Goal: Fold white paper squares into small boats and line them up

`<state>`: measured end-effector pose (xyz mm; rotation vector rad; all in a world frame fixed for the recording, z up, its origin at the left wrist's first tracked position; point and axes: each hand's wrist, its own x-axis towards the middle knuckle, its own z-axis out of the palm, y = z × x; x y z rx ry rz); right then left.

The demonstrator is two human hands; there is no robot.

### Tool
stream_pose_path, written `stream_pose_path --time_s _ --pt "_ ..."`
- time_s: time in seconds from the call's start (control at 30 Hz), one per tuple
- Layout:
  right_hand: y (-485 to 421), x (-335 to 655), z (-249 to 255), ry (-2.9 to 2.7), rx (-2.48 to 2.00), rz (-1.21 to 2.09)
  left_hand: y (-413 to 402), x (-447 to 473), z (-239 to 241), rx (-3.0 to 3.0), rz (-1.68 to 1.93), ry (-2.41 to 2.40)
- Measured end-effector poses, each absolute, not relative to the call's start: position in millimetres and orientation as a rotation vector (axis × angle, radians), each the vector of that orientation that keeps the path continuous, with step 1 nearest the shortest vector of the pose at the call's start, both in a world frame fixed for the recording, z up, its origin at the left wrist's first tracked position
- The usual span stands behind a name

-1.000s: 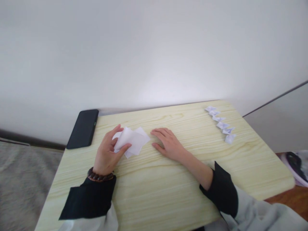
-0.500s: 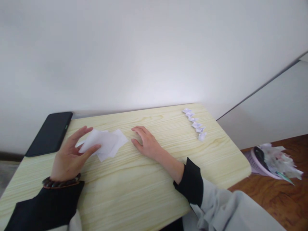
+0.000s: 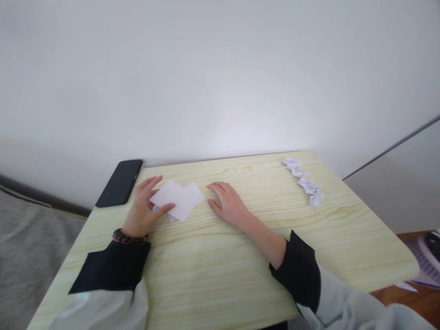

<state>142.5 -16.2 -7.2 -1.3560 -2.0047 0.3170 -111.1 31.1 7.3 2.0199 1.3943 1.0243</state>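
Observation:
A small stack of white paper squares (image 3: 178,200) lies on the light wooden table (image 3: 223,256), left of centre. My left hand (image 3: 142,213) pinches the top sheet, thumb on its near edge and fingers behind it. My right hand (image 3: 228,205) rests flat on the table just right of the sheets, fingers spread and holding nothing. Both wrists come out of black cuffs with grey sleeves, and a dark bead bracelet (image 3: 129,237) circles the left wrist.
A black phone (image 3: 120,182) lies at the table's far left corner. Several small folded white paper pieces (image 3: 302,180) sit in a row near the far right edge. A white wall stands behind the table. A lilac basket (image 3: 428,261) shows on the floor at right.
The view swung right and then back to the left. My left hand keeps its pinch on the top sheet, now held lower over the stack. My right hand stays flat.

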Motion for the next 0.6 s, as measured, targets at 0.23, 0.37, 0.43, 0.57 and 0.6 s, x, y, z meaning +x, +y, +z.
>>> stream_pose_path --time_s 0.23,0.37,0.43,0.57,0.6 --pt "-17.6 141.2 -7.5 -2.035 -1.353 0.309 24.8 -102.9 15.2 1.596 1.144 1.334" --pt "-18.6 140.2 -6.3 -2.038 -1.307 0.328 20.9 -97.6 21.5 1.506 1.181 1.382" --pt "-19.1 139.9 -5.4 -2.049 -1.302 0.333 19.8 -95.8 23.1 1.528 1.172 1.413" --pt "-19.5 139.6 -4.1 -2.069 -1.317 0.315 17.9 -93.4 26.2 1.604 1.149 1.560" --pt "-19.4 139.5 -4.0 -2.075 -1.317 0.311 17.3 -93.0 27.0 1.617 1.141 1.588"
